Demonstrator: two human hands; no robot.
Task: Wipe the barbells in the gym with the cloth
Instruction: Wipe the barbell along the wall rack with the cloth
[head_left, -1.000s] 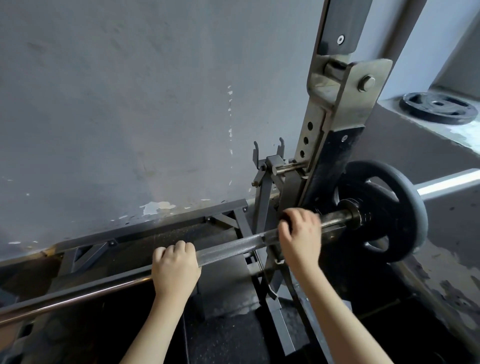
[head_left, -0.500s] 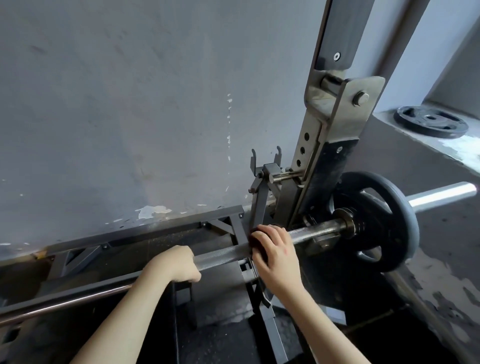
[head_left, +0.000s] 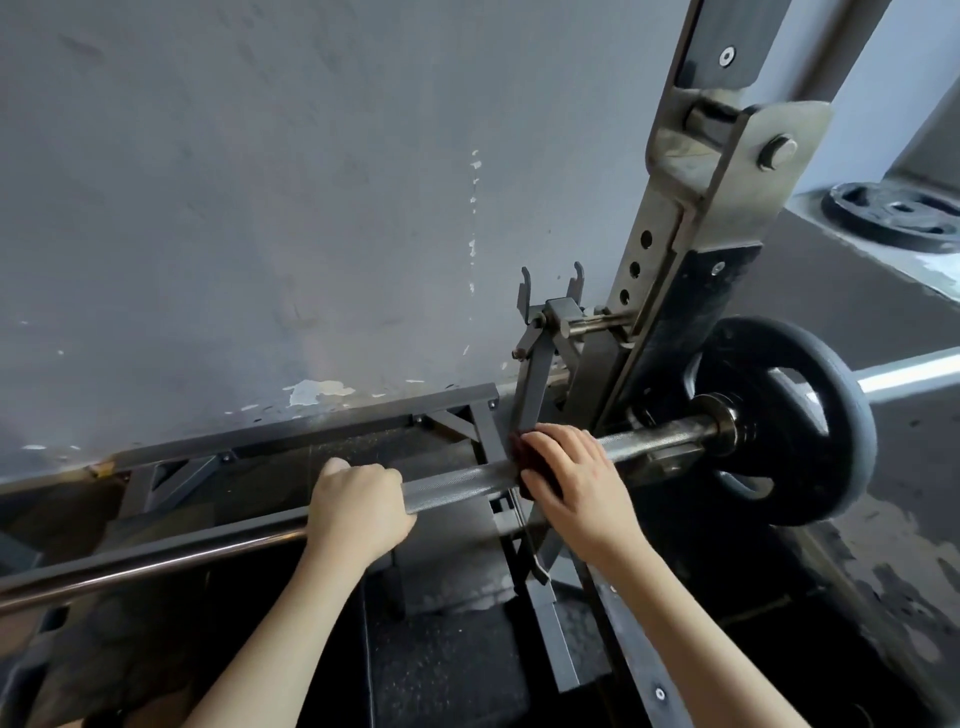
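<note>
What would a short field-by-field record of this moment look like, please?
left hand: grips the barbell shaft
right hand: holds the dark red cloth around the shaft, right of the left hand
weight plate: loaded on the bar's right end
loose plate: flat on the ledge, upper right
rack upright: rises behind the bar
</note>
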